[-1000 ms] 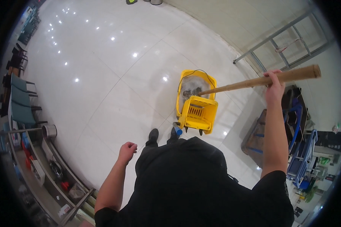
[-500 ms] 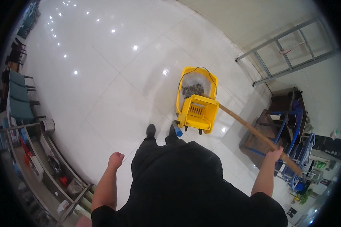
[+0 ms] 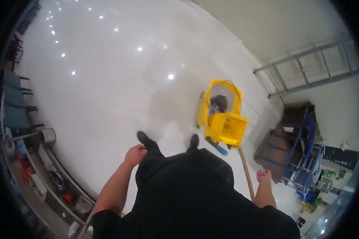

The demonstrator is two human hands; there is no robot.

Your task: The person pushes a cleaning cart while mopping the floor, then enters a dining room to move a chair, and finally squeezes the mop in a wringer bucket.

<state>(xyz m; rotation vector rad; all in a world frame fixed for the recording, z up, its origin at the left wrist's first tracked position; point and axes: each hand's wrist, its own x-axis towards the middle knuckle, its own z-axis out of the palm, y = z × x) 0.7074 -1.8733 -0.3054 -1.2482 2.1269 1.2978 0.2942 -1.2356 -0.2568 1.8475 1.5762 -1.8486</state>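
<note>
A yellow wheeled mop bucket (image 3: 203, 109) stands on the floor ahead and to the right, with its yellow wringer (image 3: 229, 129) on the near side. Inside lies a dark grey mop head (image 3: 218, 103). The mop's wooden handle (image 3: 246, 171) slants from the bucket toward me and disappears by my right forearm. My right hand (image 3: 264, 175) is just right of the handle, apart from it, fingers loosely parted and slightly blurred. My left hand (image 3: 136, 154) is by my left leg, fingers curled with nothing visible in them. A blue grip (image 3: 221, 150) sticks out beside the wringer.
A metal ladder (image 3: 303, 71) leans at the right wall. Below it are a dark cart with a blue frame (image 3: 283, 145) and stacked items. On the left stand teal chairs (image 3: 18, 101) and a shelf unit (image 3: 56, 179) with assorted goods. Glossy tiles cover the floor.
My right hand has let go of the mop handle, which has swung inward toward my body. My left hand has moved up and right. The bucket appears farther right and nearer in view.
</note>
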